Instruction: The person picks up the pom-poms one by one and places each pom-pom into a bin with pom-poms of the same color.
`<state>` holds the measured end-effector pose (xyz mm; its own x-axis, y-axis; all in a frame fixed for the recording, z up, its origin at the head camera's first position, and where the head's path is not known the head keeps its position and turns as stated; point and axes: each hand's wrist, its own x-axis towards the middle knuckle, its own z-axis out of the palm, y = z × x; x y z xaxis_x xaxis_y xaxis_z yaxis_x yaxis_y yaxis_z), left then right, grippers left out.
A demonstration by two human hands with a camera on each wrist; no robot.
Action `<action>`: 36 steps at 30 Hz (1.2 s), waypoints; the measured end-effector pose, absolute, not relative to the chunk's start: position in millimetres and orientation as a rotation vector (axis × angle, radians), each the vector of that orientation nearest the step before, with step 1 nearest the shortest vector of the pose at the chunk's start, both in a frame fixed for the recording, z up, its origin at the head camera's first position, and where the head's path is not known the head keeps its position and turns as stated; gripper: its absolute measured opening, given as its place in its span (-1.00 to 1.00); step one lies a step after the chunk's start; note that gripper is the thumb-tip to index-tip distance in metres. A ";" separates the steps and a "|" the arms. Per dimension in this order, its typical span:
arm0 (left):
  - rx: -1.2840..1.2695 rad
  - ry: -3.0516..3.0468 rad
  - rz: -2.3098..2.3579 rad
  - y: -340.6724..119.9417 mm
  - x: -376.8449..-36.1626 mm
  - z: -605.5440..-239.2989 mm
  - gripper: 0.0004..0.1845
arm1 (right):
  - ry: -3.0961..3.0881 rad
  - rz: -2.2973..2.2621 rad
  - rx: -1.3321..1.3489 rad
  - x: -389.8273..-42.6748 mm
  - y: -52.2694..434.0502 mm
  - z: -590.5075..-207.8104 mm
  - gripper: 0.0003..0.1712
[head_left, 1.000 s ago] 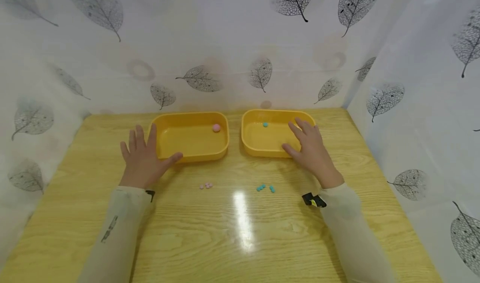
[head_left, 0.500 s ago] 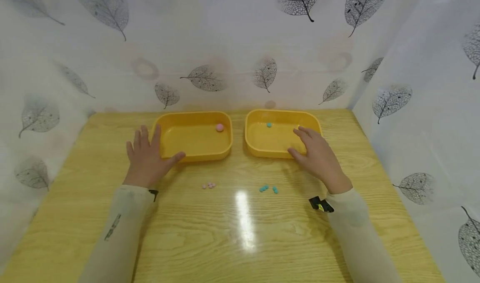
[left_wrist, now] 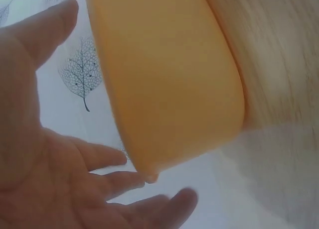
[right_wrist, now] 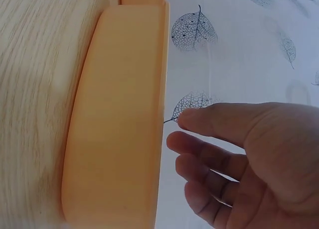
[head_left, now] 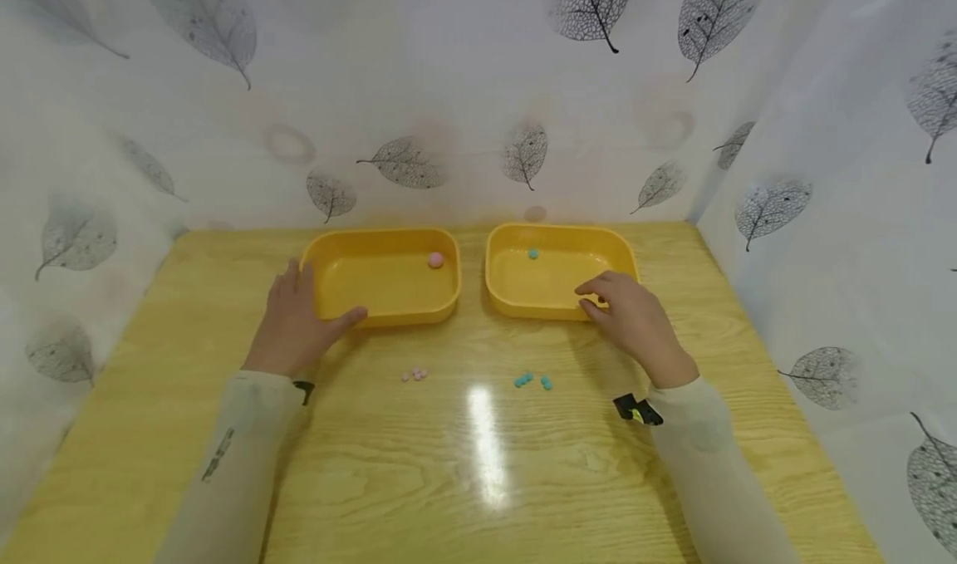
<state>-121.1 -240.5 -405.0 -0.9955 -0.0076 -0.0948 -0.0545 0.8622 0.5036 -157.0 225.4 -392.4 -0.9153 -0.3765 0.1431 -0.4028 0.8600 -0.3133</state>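
The left hand (head_left: 293, 323) lies relaxed against the left tray (head_left: 381, 277), thumb along its near wall, while the right hand (head_left: 634, 321) hovers loosely curled, holding nothing, over the right tray (head_left: 557, 275) beside it; both trays look light, rigid and smooth, best gripped at the rim.

Light wooden table (head_left: 478, 481), glare streak near centre. White curtain (head_left: 419, 74) with grey leaf print at 12, 9 and 3 o'clock.
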 end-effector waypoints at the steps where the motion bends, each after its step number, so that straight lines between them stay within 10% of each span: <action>1: -0.066 2.931 0.804 -241.3 -122.0 -405.8 0.36 | -2.964 0.522 0.614 -156.8 225.4 -392.6 -0.78; 36: -0.145 2.823 0.757 -245.9 -129.3 -410.2 0.35 | -2.974 0.509 0.653 -156.1 224.4 -397.8 -0.88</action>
